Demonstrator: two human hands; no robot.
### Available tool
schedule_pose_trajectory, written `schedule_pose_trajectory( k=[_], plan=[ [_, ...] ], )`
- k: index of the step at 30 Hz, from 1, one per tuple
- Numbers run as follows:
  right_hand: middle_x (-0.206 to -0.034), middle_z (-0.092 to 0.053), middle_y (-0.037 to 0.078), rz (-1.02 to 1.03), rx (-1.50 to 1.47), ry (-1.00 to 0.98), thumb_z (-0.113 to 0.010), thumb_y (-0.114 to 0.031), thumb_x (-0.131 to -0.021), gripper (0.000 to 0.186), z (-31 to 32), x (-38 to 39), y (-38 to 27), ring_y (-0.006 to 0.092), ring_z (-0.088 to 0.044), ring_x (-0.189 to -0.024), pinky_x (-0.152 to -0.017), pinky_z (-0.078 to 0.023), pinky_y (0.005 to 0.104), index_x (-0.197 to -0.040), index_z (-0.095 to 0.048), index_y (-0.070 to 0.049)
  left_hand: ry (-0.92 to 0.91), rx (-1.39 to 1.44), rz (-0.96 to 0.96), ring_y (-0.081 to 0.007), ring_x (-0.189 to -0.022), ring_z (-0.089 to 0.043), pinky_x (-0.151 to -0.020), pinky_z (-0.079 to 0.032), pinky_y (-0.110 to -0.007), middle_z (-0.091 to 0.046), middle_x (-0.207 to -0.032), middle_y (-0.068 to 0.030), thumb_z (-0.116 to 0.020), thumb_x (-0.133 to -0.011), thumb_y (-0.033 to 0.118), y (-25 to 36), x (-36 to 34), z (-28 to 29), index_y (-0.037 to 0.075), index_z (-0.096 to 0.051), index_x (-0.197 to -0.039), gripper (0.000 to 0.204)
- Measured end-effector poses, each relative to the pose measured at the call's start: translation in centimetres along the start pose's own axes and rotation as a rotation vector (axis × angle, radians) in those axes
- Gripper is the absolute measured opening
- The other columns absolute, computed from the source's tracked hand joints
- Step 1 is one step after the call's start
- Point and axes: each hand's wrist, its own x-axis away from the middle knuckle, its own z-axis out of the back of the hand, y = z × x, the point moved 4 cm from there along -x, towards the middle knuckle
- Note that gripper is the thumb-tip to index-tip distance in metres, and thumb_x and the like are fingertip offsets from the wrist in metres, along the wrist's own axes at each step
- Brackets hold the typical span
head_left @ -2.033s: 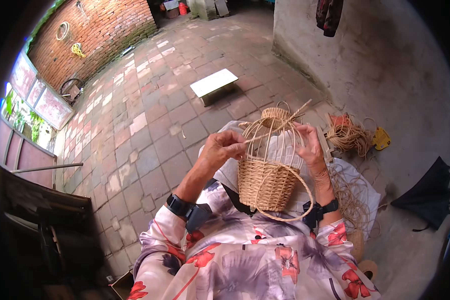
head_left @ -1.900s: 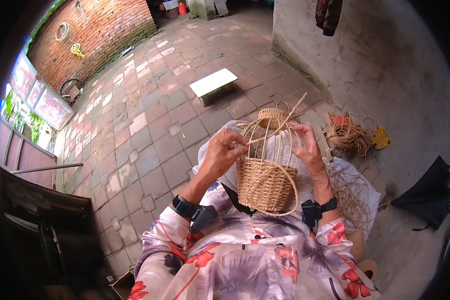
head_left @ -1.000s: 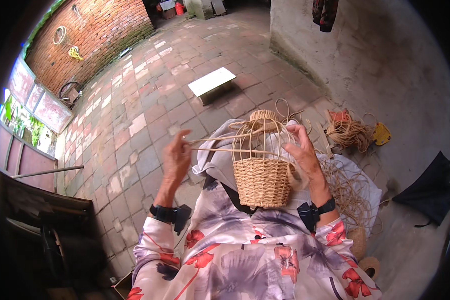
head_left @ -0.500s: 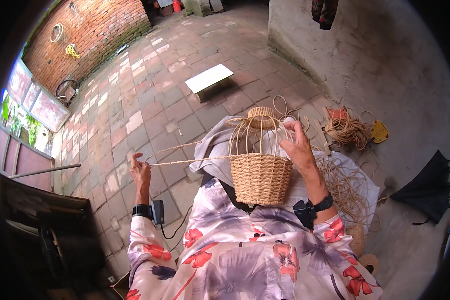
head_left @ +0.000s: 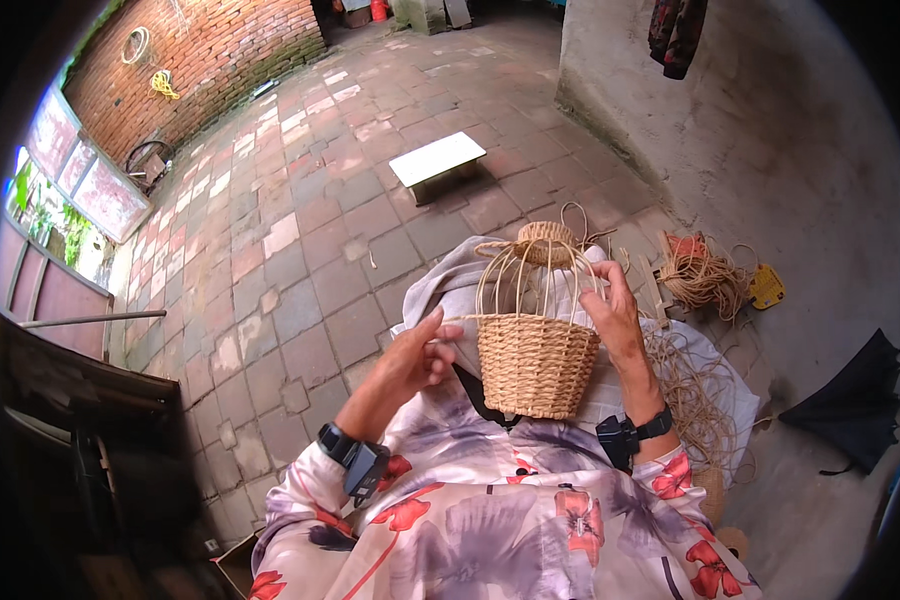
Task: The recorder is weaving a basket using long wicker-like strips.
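Observation:
A tan woven basket (head_left: 538,365) sits upright on my lap. Bare stakes (head_left: 523,280) rise from its woven wall and gather into a small woven ring (head_left: 547,245) at the top. My right hand (head_left: 613,312) grips the stakes on the right side, thumb and fingers bent around them. Just left of the rim is my left hand (head_left: 415,355), its fingers curled and slightly blurred. A short stretch of cord (head_left: 462,318) runs from the rim to its fingertips; the rest of that cord is hidden.
A grey cloth (head_left: 440,285) lies beneath the basket. To the right are a coiled cord bundle (head_left: 705,275), loose strands (head_left: 685,385) on a white sheet and a black umbrella (head_left: 850,400). A low white-topped stool (head_left: 438,160) stands ahead on the paving.
My left hand has come in from far left, close to the basket rim. The long stretched cord is now short. My right hand stays at the stakes; the view has shifted slightly.

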Motion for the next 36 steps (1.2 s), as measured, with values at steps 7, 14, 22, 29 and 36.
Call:
schedule_pose_trajectory(
  k=[7,14,22,29,36],
  plan=[
    [-0.099,-0.058,0.01,0.023,-0.007,0.017,-0.057,-0.016,-0.08,0.035,0.1,0.4,-0.4,0.0184,-0.058,-0.086,-0.078,-0.047,0.033,-0.112,-0.052,-0.002,-0.006,0.071,-0.403,-0.0072,-0.056,-0.055,-0.048,-0.044,-0.022,-0.062,-0.075,0.001,-0.063,-0.095,0.032,3.7,-3.3,-3.9,0.008,-0.062,-0.097,0.024],
    [-0.099,-0.058,0.007,0.011,-0.066,0.012,-0.058,-0.016,-0.08,0.033,0.1,0.4,0.1,0.0166,-0.057,-0.085,-0.078,-0.047,0.0316,-0.11,-0.053,-0.003,0.261,-0.437,-0.519,-0.0065,-0.047,-0.046,-0.042,-0.035,-0.023,-0.059,-0.07,-0.0001,-0.066,-0.091,0.039,4.4,-2.5,-4.3,0.006,-0.065,-0.085,0.034],
    [-0.105,-0.058,0.008,0.028,-0.068,0.0,-0.058,-0.016,-0.079,0.032,0.0,0.3,0.9,0.0181,-0.057,-0.089,-0.082,-0.047,0.033,-0.108,-0.054,-0.003,0.297,-0.324,-0.408,-0.005,-0.045,-0.037,-0.04,-0.026,-0.022,-0.053,-0.064,0.0017,-0.069,-0.089,0.036,4.4,-3.3,-5.8,0.004,-0.066,-0.098,0.033],
    [-0.106,-0.058,0.008,0.027,-0.118,0.009,-0.058,-0.016,-0.079,0.034,-0.1,0.3,1.4,0.0192,-0.058,-0.09,-0.082,-0.048,0.0334,-0.109,-0.054,-0.002,0.382,-1.076,-0.702,-0.0158,-0.073,-0.063,-0.066,-0.049,-0.03,-0.069,-0.083,-0.0073,-0.063,-0.081,0.012,5.8,-4.9,-6.5,0.005,-0.061,-0.113,0.033],
    [-0.104,-0.058,0.007,0.047,-0.132,0.003,-0.058,-0.017,-0.079,0.034,-0.1,0.4,0.9,0.0192,-0.058,-0.09,-0.082,-0.048,0.0327,-0.109,-0.054,-0.002,0.195,-0.718,-0.657,-0.0111,-0.066,-0.057,-0.058,-0.045,-0.026,-0.072,-0.092,-0.0083,-0.053,-0.08,0.003,4.7,-4.4,-6.8,0.007,-0.053,-0.129,0.048]
  ],
)
